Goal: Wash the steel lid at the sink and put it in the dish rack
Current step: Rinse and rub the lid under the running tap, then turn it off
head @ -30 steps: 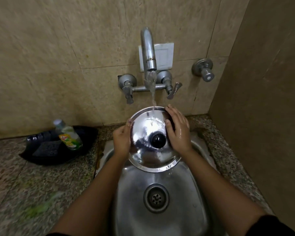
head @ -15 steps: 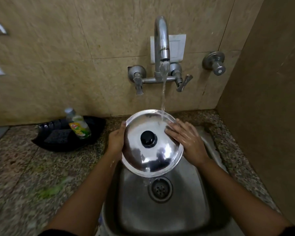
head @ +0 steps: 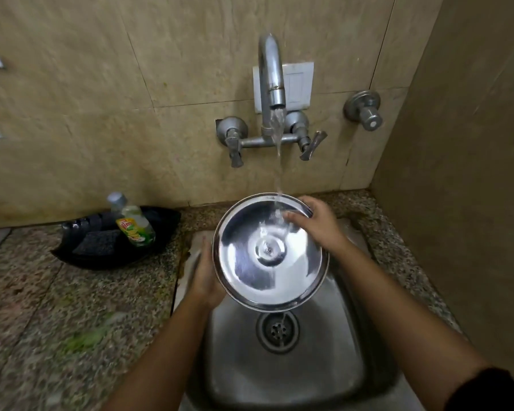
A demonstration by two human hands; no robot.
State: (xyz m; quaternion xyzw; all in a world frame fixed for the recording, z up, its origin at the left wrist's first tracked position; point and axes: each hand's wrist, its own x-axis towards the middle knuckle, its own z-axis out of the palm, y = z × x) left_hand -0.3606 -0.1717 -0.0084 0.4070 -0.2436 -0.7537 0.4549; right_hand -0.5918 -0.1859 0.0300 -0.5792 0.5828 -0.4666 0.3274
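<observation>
The steel lid (head: 270, 253) is held over the steel sink (head: 279, 366), tilted toward the camera, with its hollow underside facing up and the small rivet at its centre showing. The left hand (head: 204, 278) clasps the lid's left rim from behind and below, its fingers mostly hidden by the metal, so it holds the lid. The right hand (head: 315, 222) lies on the far right part of the lid, fingers spread flat across the inner surface and thumb at the rim, pressing on the lid rather than gripping anything else. Water runs from the tap (head: 272, 78) on the far wall in a thin stream that lands on the lid just beside the right hand's fingertips, and a trickle falls off the lid's near edge toward the drain (head: 278, 330) below. Two lever handles sit either side of the tap's base, and a separate round valve (head: 364, 109) is fixed to the wall to the right. Behind the tap is a white switch plate (head: 297, 81). On the speckled stone counter (head: 57, 307) to the left of the sink, near the wall, a black tray (head: 80, 253) holds a dark scrubbing pad (head: 95, 244) and a tilted bottle of green dish liquid (head: 132, 222) with a grey cap. A faint green smear marks the counter nearer the camera. A dark sleeve edge shows on the right forearm at the lower right corner.
</observation>
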